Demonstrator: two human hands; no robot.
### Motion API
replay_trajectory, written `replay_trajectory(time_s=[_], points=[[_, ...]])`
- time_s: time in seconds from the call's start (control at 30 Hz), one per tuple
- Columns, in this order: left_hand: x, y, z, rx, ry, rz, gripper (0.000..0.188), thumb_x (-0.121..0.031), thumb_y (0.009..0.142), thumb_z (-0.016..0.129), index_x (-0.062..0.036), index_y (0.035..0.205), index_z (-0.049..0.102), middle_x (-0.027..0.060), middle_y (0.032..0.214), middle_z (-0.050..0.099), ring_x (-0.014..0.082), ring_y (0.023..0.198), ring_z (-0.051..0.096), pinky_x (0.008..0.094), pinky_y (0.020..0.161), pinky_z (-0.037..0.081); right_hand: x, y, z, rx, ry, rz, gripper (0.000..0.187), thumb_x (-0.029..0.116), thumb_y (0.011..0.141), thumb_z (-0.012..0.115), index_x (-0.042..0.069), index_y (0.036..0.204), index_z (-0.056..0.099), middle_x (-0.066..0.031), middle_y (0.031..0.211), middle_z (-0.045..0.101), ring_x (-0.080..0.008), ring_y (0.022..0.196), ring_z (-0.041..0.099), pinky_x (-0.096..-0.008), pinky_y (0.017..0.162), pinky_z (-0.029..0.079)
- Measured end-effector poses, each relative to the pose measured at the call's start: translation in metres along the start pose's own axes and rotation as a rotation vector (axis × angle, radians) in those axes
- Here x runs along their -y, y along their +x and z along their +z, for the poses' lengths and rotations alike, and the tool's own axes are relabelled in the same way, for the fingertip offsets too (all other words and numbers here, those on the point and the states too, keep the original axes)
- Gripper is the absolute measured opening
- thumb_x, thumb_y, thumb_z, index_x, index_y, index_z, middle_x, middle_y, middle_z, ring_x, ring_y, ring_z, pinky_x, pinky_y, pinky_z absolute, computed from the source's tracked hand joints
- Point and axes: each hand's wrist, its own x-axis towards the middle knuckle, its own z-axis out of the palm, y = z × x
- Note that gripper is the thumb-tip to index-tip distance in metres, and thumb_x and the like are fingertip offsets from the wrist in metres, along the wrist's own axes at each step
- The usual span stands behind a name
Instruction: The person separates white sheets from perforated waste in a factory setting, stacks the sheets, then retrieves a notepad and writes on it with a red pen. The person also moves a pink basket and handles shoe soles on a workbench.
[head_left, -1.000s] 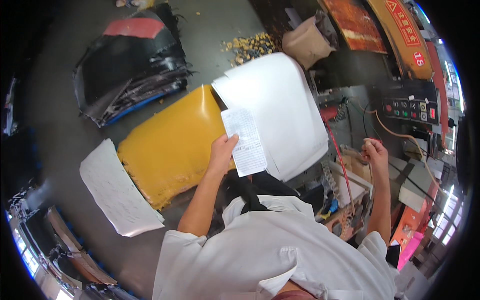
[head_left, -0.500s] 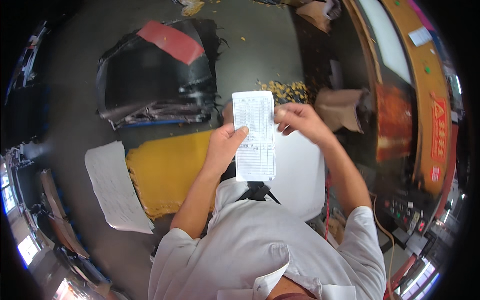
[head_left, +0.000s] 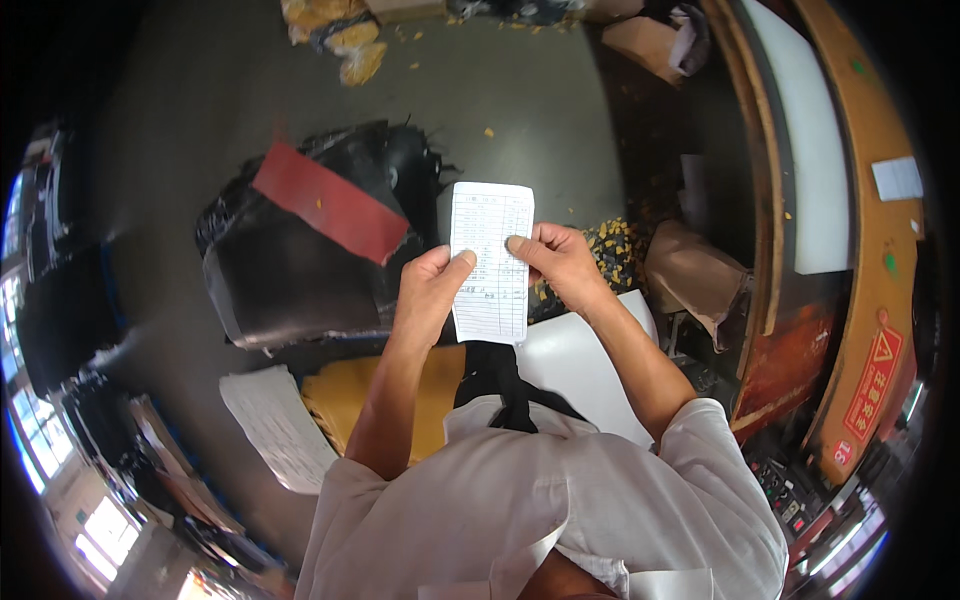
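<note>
A narrow white paper form (head_left: 490, 310), ruled in columns and partly filled in by hand, is held up before my chest. My left hand (head_left: 428, 285) pinches its left edge, thumb on the front. On the opposite edge my right hand (head_left: 565, 262) grips it too, thumb on the printed side. The fingers behind the paper are hidden. Beyond my left hand lies a stack of black sheets (head_left: 300, 290), with a red strip (head_left: 330, 203) lying across its top. Below my left forearm, yellow sheets (head_left: 350, 400) are partly covered by the arm.
A white sheet with writing (head_left: 280, 428) lies left of the yellow sheets; a plain white sheet (head_left: 580, 360) is under my right forearm. Yellow scraps (head_left: 615, 250) and a brown paper bag (head_left: 695, 270) are at the right, beside an orange machine (head_left: 865, 350) with a red warning label.
My right hand, which was at the paper's right edge with curled fingers, now has its thumb over the front. The form shifted slightly left, and the surroundings moved downward in view.
</note>
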Motion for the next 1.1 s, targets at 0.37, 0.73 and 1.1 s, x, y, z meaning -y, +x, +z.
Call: replay_trajectory(time_s=[0.37,0.73,1.1], points=[[-0.115,0.036,0.154,0.346,0.182,0.145,0.031,-0.018,0.101,0.064,0.0078,0.119,0.066,0.0104,0.105,0.073,0.0134,0.091,0.069,0.0284,0.082,0.054,0.132,-0.078,-0.102,-0.253,0.12,-0.347,0.022,0.023,0.097,0.072,0.002,0.09,0.07,-0.0034,0.08,0.069,-0.0084,0.066,0.061,-0.0242,0.06,0.049],[-0.195,0.157,0.349,0.461,0.355,0.24,0.029,-0.022,0.102,0.062,0.0039,0.113,0.068,0.0018,0.091,0.071,0.0038,0.07,0.058,0.0209,0.059,0.043,0.218,-0.027,-0.29,-0.339,0.291,-0.527,0.021,0.024,0.098,0.07,0.003,0.094,0.07,-0.0017,0.082,0.07,-0.0069,0.07,0.061,-0.0229,0.064,0.047],[-0.27,0.285,0.48,0.544,0.357,0.192,0.026,-0.017,0.102,0.061,0.0053,0.113,0.069,0.0076,0.1,0.073,0.0107,0.083,0.067,0.0262,0.076,0.054,0.329,0.031,-0.415,-0.402,0.432,-0.549,0.021,0.023,0.099,0.068,0.004,0.092,0.069,-0.0006,0.08,0.068,-0.0052,0.066,0.053,-0.0223,0.059,0.039]])
